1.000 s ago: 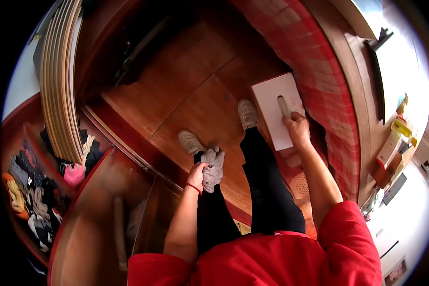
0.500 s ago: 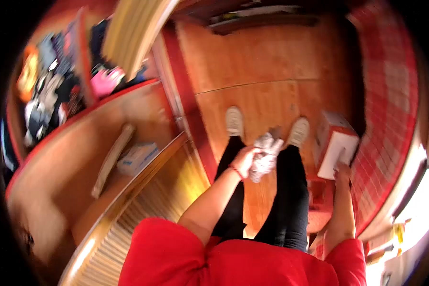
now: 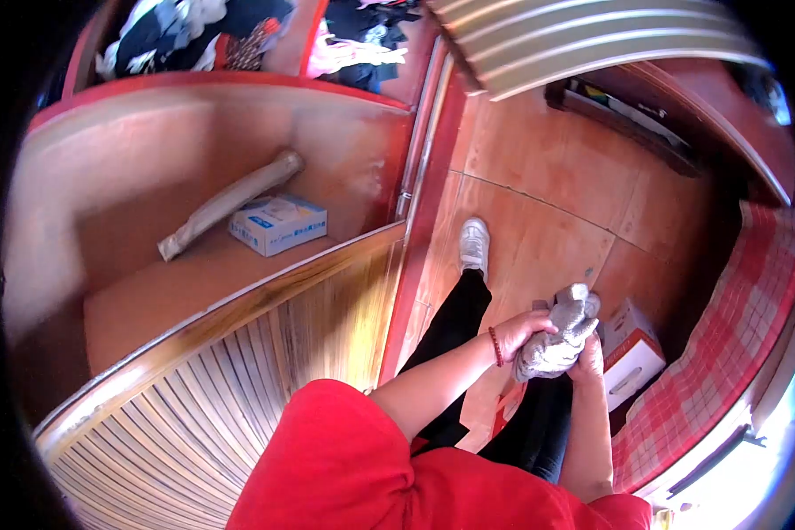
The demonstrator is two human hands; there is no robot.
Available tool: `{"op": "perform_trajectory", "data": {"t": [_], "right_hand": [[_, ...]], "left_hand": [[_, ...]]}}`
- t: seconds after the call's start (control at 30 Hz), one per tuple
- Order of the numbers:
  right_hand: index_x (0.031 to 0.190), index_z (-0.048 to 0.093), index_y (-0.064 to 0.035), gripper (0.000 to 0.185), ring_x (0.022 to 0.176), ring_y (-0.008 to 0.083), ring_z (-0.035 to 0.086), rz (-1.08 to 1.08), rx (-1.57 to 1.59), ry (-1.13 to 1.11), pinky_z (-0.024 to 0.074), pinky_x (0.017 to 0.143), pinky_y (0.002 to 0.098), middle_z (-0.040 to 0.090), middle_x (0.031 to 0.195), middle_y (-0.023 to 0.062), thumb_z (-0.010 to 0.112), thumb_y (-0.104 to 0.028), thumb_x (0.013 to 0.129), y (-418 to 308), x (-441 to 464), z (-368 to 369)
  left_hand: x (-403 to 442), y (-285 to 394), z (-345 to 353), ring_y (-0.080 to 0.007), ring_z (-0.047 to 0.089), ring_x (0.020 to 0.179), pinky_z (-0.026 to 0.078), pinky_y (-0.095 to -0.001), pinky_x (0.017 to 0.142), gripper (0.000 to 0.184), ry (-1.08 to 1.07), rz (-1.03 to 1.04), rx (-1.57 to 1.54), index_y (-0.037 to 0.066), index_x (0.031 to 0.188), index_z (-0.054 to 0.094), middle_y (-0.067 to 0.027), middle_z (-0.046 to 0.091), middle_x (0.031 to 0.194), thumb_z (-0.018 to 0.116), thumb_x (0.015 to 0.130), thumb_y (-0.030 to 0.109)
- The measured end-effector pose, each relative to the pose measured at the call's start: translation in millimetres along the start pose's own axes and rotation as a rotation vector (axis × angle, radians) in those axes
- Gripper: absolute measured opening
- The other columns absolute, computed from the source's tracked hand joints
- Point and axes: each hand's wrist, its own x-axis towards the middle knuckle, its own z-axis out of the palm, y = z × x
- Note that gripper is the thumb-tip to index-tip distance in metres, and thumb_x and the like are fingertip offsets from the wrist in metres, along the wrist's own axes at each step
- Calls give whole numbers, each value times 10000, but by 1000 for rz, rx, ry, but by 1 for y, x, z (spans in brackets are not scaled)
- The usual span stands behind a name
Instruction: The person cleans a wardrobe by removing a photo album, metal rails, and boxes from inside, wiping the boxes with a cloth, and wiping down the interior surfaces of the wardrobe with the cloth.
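Gripping the grey cloth bundle (image 3: pixel 552 349) between both hands, I hold it to the left of the white carton (image 3: pixel 636 364). My left hand (image 3: pixel 523 332) takes the bundle's left side, fingers bent around it. My right hand (image 3: pixel 589 360), nearest the carton, closes on the opposite side, its fingertips partly hidden from view. A red checked cloth (image 3: pixel 724 327) lies right of the carton. One white shoe (image 3: pixel 474 245) stands on the floor (image 3: pixel 548 225), left of the carton. Well left of the carton lie a blue-and-white box (image 3: pixel 287 231) and a long wrapped roll (image 3: pixel 230 203).
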Motion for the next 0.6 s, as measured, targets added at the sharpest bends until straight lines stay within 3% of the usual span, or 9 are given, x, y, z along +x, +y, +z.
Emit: {"op": "perform_trajectory", "data": {"t": [0.07, 0.1, 0.2, 0.23, 0.33, 0.43, 0.53, 0.6], "right_hand": [[1083, 510, -55, 365, 879, 213, 590, 4, -32, 102, 498, 769, 360, 587, 1014, 87, 498, -334, 848, 4, 11, 13], [1053, 519, -49, 312, 851, 212, 600, 38, -69, 227, 504, 753, 356, 594, 984, 86, 478, -291, 861, 2, 17, 32], [1019, 534, -27, 252, 846, 215, 602, -3, -182, 340, 505, 747, 361, 597, 968, 97, 427, -202, 873, 6, 32, 67], [1021, 536, -21, 252, 867, 223, 599, 29, -203, 402, 501, 761, 363, 594, 976, 104, 422, -187, 869, 9, 39, 74], [1096, 470, -17, 280, 876, 229, 591, 73, -211, 359, 516, 713, 341, 561, 1028, 118, 456, -180, 868, 17, 60, 99], [1117, 460, -17, 299, 887, 234, 587, 99, -295, 325, 516, 729, 358, 551, 1047, 121, 435, -202, 884, 21, 77, 144], [1142, 438, -2, 311, 898, 246, 582, 114, -318, 278, 514, 741, 362, 541, 1066, 126, 414, -179, 888, 36, 103, 171], [1125, 474, -41, 286, 945, 260, 572, 83, -364, 314, 494, 780, 425, 549, 1082, 116, 419, -180, 880, 44, 115, 191]], "left_hand": [[1, 15, -16, -134, 563, 862, 445, -272, 797, 301, -15, 35, 62, 12, 1040, 542, -68, 590, 945, 538, 760, 124], [-3, 31, -13, -123, 562, 836, 450, -266, 778, 296, 20, -9, -24, 24, 1028, 543, -62, 590, 907, 547, 753, 133], [13, 60, -56, -132, 573, 714, 475, -276, 669, 215, 124, -71, 137, 46, 942, 546, -58, 596, 858, 548, 753, 147], [15, 70, -60, -134, 558, 681, 457, -296, 618, 179, 149, -12, 106, 39, 811, 592, -55, 588, 763, 530, 759, 198], [33, 103, -99, -202, 586, 760, 457, -348, 714, 272, 211, 0, 549, 34, 873, 602, -95, 608, 822, 463, 812, 260], [20, 158, -104, -184, 598, 739, 472, -325, 669, 282, 313, -157, 912, 66, 929, 603, -56, 630, 858, 469, 852, 302], [22, 194, -132, -259, 593, 844, 455, -373, 762, 284, 197, -15, 1447, 74, 962, 604, -125, 617, 940, 440, 851, 277], [11, 218, -142, -294, 582, 898, 446, -381, 809, 272, 119, 154, 1796, 81, 955, 617, -155, 605, 973, 433, 828, 236]]}}
